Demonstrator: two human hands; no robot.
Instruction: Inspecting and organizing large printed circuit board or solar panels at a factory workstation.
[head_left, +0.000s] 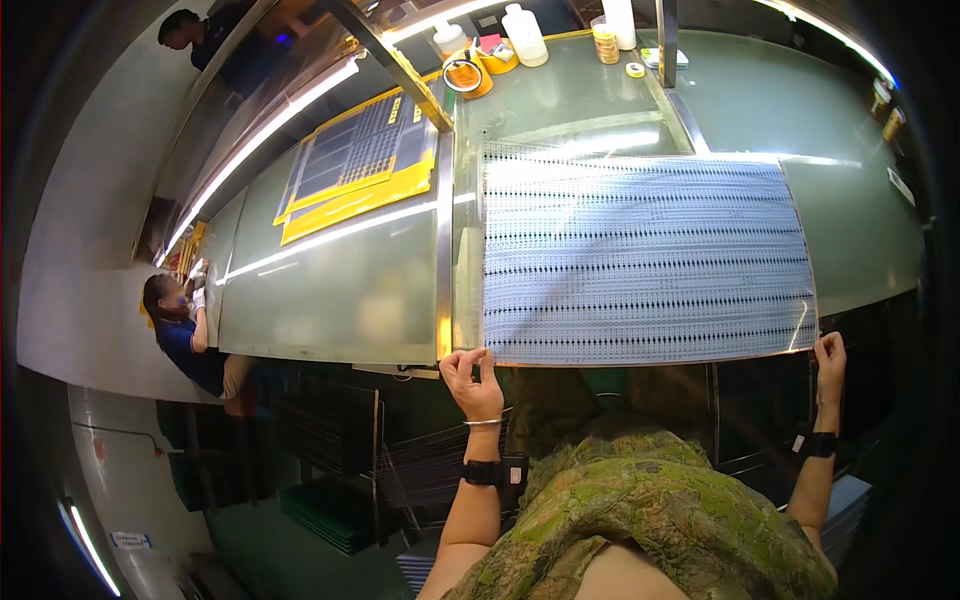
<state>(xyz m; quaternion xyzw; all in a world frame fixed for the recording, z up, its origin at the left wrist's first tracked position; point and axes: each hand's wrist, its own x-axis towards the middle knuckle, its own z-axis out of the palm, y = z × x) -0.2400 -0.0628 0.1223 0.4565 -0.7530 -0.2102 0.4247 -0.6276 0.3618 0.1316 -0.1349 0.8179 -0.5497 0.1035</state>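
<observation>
A large thin circuit board panel (650, 262), bluish white with rows of dark dots and a coppery near edge, lies over the greenish table top (345, 310) in front of me. At its near left corner my left hand (474, 388) is closed, thumb and fingers pinching the edge. My right hand (830, 368) pinches the near right corner in the same way. Light glares off the panel's far part. Whether its near edge is lifted off the table, I cannot tell.
Yellow-edged patterned sheets (350, 165) lie at the left. Tape rolls (468, 75), a white bottle (525, 35) and a cup (605, 42) stand at the back. A metal post (445, 240) rises left of the panel. Another person (180, 325) works at the far left.
</observation>
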